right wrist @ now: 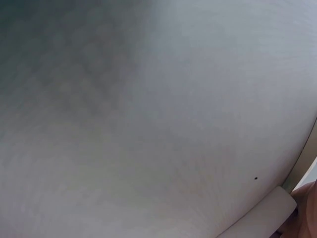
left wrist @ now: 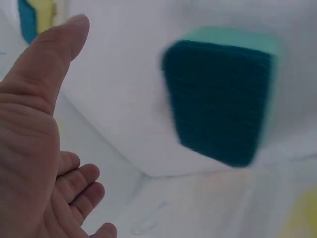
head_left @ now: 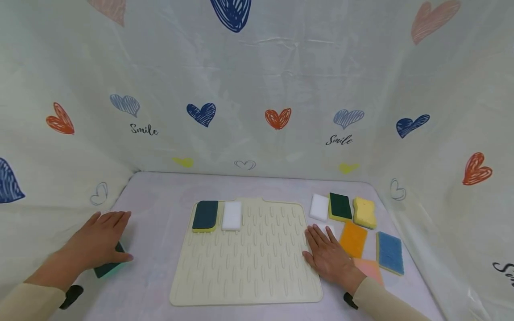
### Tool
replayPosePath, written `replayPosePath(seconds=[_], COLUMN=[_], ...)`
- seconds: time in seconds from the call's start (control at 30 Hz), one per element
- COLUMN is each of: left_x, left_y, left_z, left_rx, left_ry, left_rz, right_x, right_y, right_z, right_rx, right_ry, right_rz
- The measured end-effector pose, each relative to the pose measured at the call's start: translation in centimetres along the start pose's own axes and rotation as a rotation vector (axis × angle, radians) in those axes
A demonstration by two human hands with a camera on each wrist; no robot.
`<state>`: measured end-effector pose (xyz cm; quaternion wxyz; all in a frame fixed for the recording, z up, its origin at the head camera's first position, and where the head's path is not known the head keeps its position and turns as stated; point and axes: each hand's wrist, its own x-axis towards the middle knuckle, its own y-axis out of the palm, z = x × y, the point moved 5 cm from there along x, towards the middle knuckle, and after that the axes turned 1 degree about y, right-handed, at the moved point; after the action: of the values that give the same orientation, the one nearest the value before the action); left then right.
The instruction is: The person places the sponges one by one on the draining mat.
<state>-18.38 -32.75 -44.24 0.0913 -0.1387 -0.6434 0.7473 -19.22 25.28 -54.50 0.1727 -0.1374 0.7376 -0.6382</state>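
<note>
My left hand (head_left: 96, 243) is over the table's left side, fingers extended and thumb apart. Partly hidden beneath it is a dark green sponge with a mint-green layer (head_left: 108, 268); the left wrist view shows this sponge (left wrist: 220, 101) apart from the thumb and palm. With fingers extended, my right hand (head_left: 327, 256) lies flat at the right edge of a cream ridged mat (head_left: 249, 267). A white sponge (head_left: 326, 228) peeks out behind its fingertips. On the mat's upper left, a dark green and yellow sponge (head_left: 205, 215) lies beside a white sponge (head_left: 232, 216).
Right of the mat lie a white sponge (head_left: 319, 207), a green and yellow sponge (head_left: 340, 206), a yellow sponge (head_left: 364, 213), an orange sponge (head_left: 353, 239), a blue sponge (head_left: 390, 253) and a pink sponge (head_left: 370, 269). Heart-printed sheeting (head_left: 305, 147) surrounds the table.
</note>
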Motion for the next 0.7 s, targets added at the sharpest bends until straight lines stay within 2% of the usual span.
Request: replayPosePath(seconds=[0.13,0.33,0.5,0.6,0.7], left_x=[-1.4,-2.6,-3.2,-3.2,-3.0], left_y=[1.9,4.7,5.6,5.9,6.3], left_z=[1.6,3.2,4.1,4.4,4.5], left_rx=[0.027,0.04,0.043,0.038,0.023], left_ry=[0.006,-0.022,-0.032,-0.036,-0.046], left_rz=[0.044,0.132,0.144,0.177,0.238], right_x=[0.0,0.0,0.0,-0.1,-0.1], right_y=[-0.1,0.0,-0.3,-0.4,-0.3], right_z=[0.0,0.0,0.1,0.1,0.0], right_rx=[0.001,-0.005,0.007,0.007,0.009], right_ry=[0.0,0.007,0.006,0.005,0.006], right_rz=[-0.001,0.008,0.001,-0.001,0.005])
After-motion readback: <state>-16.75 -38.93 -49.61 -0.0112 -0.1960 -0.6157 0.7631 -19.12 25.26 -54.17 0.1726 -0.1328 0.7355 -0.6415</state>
